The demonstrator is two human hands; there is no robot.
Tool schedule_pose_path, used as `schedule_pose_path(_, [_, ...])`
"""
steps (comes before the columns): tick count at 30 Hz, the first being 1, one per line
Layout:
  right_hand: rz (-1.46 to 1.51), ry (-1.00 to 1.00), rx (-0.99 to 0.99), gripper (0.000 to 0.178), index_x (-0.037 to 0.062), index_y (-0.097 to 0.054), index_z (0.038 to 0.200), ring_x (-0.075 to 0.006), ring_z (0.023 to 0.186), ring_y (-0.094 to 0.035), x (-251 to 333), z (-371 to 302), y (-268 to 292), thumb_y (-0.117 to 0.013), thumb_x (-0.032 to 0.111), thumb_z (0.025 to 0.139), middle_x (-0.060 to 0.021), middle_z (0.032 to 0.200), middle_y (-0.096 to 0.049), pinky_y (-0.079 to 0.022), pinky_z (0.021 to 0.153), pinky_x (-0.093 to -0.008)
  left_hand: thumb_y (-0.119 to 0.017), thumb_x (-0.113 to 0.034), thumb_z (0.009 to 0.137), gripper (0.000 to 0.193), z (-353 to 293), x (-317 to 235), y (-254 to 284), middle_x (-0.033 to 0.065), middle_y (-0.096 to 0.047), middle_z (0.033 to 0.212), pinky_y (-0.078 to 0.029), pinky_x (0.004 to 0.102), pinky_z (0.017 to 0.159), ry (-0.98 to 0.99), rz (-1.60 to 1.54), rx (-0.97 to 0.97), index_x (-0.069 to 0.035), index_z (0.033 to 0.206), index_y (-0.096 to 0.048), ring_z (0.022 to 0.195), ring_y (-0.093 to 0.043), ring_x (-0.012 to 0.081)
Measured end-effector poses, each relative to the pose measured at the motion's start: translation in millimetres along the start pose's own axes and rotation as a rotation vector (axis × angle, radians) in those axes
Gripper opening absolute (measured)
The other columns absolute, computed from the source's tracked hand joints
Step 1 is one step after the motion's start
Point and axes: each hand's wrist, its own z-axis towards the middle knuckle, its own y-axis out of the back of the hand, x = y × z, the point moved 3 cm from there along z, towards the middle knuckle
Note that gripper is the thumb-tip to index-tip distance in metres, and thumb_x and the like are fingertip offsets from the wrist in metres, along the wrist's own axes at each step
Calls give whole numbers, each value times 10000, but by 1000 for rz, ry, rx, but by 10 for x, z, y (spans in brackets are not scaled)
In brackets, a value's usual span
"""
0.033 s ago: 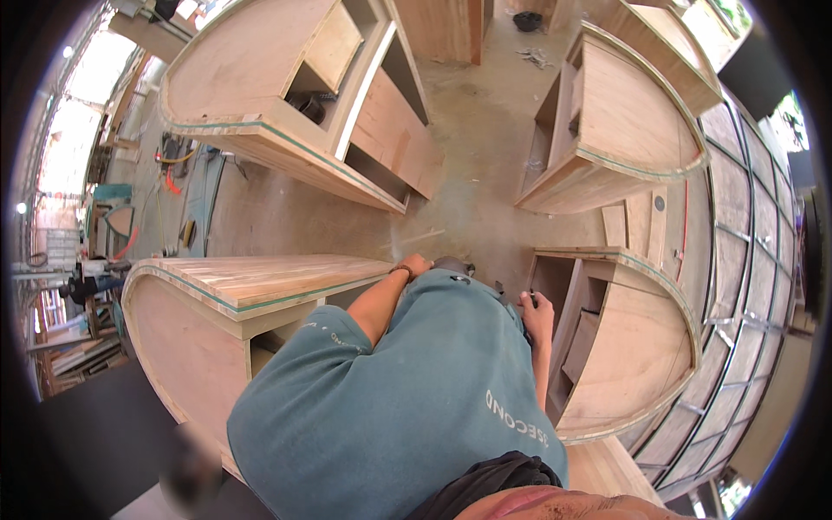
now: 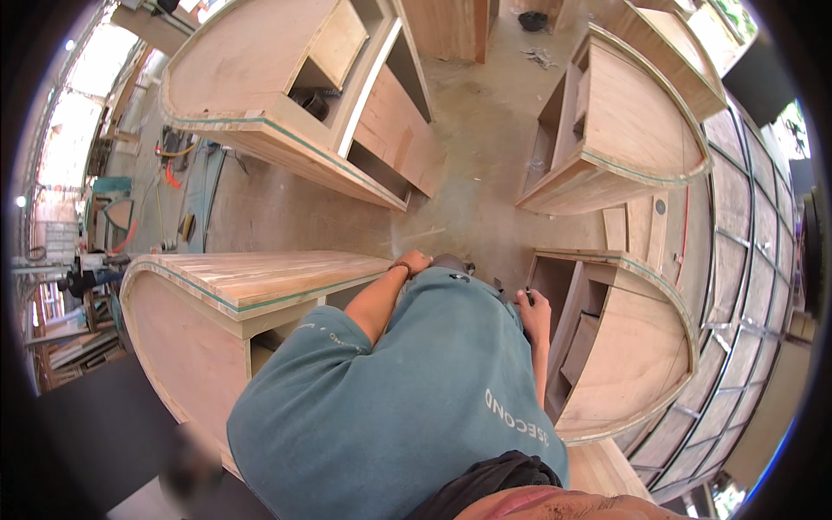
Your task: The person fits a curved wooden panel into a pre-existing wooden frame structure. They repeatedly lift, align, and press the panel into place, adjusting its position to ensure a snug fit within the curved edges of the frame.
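My left hand [image 2: 414,261], a dark band at its wrist, is at the near corner of a curved wooden cabinet [image 2: 286,276] on the left. Its fingers look curled, and whatever they hold, if anything, is hidden. On my other side, my right hand [image 2: 536,310] is closed around a small dark object [image 2: 530,297], whose kind I cannot make out. That hand is beside the open front of another curved cabinet [image 2: 641,334]. A teal shirt [image 2: 390,381] covers my body between the two arms.
Ahead on the left stands a large curved cabinet [image 2: 234,74] with open compartments. A similar one [image 2: 637,108] is ahead on the right. Between them runs a dusty floor [image 2: 472,130] with a dark round object [image 2: 532,21]. A metal-framed panel wall [image 2: 745,260] borders the right.
My right hand has turned a little, and more of the small dark object shows above its fingers. My left hand stays by the cabinet corner. The view has shifted slightly.
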Motion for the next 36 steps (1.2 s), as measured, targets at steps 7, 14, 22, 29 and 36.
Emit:
schedule_pose_path(7, [-8,-4,192,395,5,-675,1026,-317,770,-668,761,455,-48,-588,387,975,-217,823,-682,-509,751,-417,-588,-431,967,415,301,220,308,91,-666,710,-511,332,521,97,-537,-219,-25,903,-648,598,-641,174])
schedule_pose_path(14, [-95,210,-83,370,43,-666,1173,-458,947,-629,1240,1585,479,-518,342,1010,-239,970,-688,-499,849,-477,-608,-412,963,381,419,324,198,95,-695,805,-517,330,567,154,-729,-242,-35,942,-661,650,-659,164])
schedule_pose_path(22, [-392,490,-345,378,81,-689,1240,-367,917,-581,1502,3782,1382,-560,35,888,-215,925,-613,-473,848,-464,-636,-397,930,384,170,299,210,147,-734,970,-527,379,770,409,-850,-517,-38,1049,-701,872,-701,262])
schedule_pose_path(29, [-622,274,-461,356,183,-666,1297,-355,1032,-577,1148,4824,1623,-548,184,962,-181,1076,-604,-466,889,-460,-706,-251,942,605,-261,-1341,2674,197,-613,1283,-494,355,1004,-175,-1044,-1442,34,1419,-467,1198,-598,240])
schedule_pose_path(36, [-696,187,-623,351,316,-592,1355,-328,1135,-528,1179,5186,1525,-475,312,1025,-109,1256,-565,-412,946,-501,-690,-208,934,922,-89,-1499,3805,297,-183,1570,-311,458,1191,308,-958,-1814,79,1544,-60,1467,-260,394])
